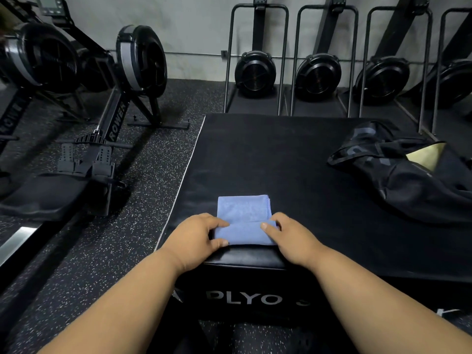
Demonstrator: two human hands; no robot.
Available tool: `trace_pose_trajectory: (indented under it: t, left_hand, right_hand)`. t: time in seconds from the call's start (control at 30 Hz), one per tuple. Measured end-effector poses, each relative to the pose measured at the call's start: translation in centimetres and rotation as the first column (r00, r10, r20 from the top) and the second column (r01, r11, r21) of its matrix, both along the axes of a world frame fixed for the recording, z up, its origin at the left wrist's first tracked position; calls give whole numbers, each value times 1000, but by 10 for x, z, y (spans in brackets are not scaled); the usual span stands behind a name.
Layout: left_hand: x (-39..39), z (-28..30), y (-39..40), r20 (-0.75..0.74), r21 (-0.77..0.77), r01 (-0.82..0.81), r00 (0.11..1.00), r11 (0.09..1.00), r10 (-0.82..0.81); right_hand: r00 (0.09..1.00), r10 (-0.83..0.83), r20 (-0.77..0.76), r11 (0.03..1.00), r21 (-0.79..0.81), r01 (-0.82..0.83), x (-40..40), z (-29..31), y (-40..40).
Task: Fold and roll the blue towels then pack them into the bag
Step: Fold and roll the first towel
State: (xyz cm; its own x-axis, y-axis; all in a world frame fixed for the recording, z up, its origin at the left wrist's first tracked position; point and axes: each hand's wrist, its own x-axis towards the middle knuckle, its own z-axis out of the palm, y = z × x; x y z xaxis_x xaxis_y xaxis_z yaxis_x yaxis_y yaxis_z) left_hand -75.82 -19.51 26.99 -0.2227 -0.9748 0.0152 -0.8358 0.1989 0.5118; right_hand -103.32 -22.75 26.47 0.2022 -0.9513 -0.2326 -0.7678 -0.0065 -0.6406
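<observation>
Both bare forearms reach in from 6 o'clock to the near edge of the black plyo box (pixel 293 154), which serves as the counter. At its near edge lies a blue towel (pixel 244 210), folded into a narrow strip running toward 12 o'clock, with its near end turned over into the start of a roll. Left hand (pixel 196 236) sits at the roll's 9 o'clock end, its grip closed around the fabric with thumb below and fingers curled over the top. Right hand (pixel 286 236) sits at the 3 o'clock end, its grip likewise pinching the roll, thumb on top of the cloth. At 2 o'clock from the towel, well apart, a black bag (pixel 408 180) lies slumped on the counter with its mouth open. Rowing machines (pixel 122 80) stand on the speckled rubber floor (pixel 143 175) at 10 o'clock.
</observation>
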Motion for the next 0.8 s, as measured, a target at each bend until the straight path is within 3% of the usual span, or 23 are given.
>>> trace_pose_trajectory:
  t: [0.1,0.27,0.37,0.43,0.57,0.7,0.8]
  left_hand:
    - [0,11,-14,-12,178,-10,1000,984,13]
    - [9,16,-39,-79,454,80,996,887,-49]
    - [13,12,-39,-202,549,102,979,830,13]
    - [12,7,-34,-241,474,41,967,880,85]
    - [8,0,-18,-319,133,-132,933,982,168]
    - [8,-7,-14,-240,157,-166,950,974,200]
    - [4,0,-23,-217,204,-150,957,967,194]
  right_hand:
    - [984,-24,177,998,-50,33,-4,-3,9]
    - [982,72,177,997,-28,-68,-14,-10,13]
    - [969,66,236,996,36,-77,-15,-7,4]
    - [971,49,236,995,72,-68,-12,-3,-2]
    - [986,-3,164,988,151,-22,-5,4,-19]
    - [990,-74,118,978,201,49,3,10,-32]
    - [996,-94,6,986,140,92,9,10,-38]
